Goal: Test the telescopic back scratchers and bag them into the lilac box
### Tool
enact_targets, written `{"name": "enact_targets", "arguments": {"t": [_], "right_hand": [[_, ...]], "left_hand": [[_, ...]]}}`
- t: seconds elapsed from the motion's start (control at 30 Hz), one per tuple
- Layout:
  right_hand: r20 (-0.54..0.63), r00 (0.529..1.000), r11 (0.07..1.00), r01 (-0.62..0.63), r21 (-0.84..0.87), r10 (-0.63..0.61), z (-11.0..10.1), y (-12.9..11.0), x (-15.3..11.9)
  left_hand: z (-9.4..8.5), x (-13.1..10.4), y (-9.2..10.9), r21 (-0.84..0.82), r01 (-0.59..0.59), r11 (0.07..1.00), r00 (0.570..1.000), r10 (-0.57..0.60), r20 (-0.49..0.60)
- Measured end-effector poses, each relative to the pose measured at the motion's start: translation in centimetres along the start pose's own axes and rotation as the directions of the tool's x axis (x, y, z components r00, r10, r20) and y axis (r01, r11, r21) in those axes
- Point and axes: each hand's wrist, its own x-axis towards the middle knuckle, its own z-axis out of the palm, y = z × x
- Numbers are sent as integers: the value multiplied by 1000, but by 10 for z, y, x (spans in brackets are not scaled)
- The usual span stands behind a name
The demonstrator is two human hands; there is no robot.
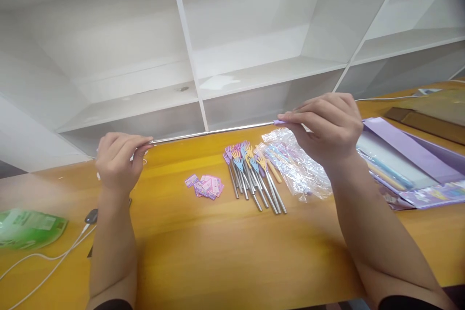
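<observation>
A telescopic back scratcher (212, 131) is stretched out nearly level above the table, between my two hands. My left hand (119, 160) pinches the end of its thin metal rod. At the other end, my right hand (327, 128) grips the purple part, and its fingers hide most of the head. Below lies a pile of back scratchers (250, 174) with metal handles and small hand-shaped heads in purple, pink, yellow and blue. Several pink and purple cards (207, 187) are heaped just left of the pile.
Clear plastic bags (298, 164) lie right of the pile, beside an open purple box (410, 150) holding long wrapped things. A green packet (32, 227), white cables (54, 256) and a dark mouse-like object (91, 216) are at left. White shelves (203, 92) rise behind the table.
</observation>
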Motion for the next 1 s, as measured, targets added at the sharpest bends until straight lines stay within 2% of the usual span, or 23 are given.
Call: {"name": "enact_targets", "arguments": {"t": [0.1,0.17,0.3,0.4,0.53,0.63,0.77,0.93,1.0], "right_hand": [[-28,1000,1000,1,-26,-2,3,15,-6],[-31,999,997,-47,-67,45,1,38,-17],[-124,963,942,-260,-212,238,-8,102,-49],[-94,912,870,-409,-275,399,-11,128,-63],[-21,874,835,-470,-287,485,-14,121,-63],[44,888,865,-433,-254,457,-17,109,-60],[1,931,902,-352,-252,364,-19,108,-61],[-44,921,871,-381,-310,387,-22,115,-60],[-59,932,880,-358,-311,358,-25,115,-58]], "left_hand": [[1,-8,-19,35,10,999,1000,-10,-12],[-2,-16,-40,76,52,996,998,-49,-42],[-8,-32,-78,167,210,963,976,-197,-88],[-5,-35,-85,141,209,968,978,-204,-54],[-2,-31,-75,133,118,984,990,-105,-95],[-6,-26,-67,162,135,978,987,-119,-105],[-12,-21,-59,195,122,973,989,-102,-109],[-13,-14,-52,182,41,982,989,-14,-147],[-14,-13,-51,164,5,986,987,22,-162]]}}
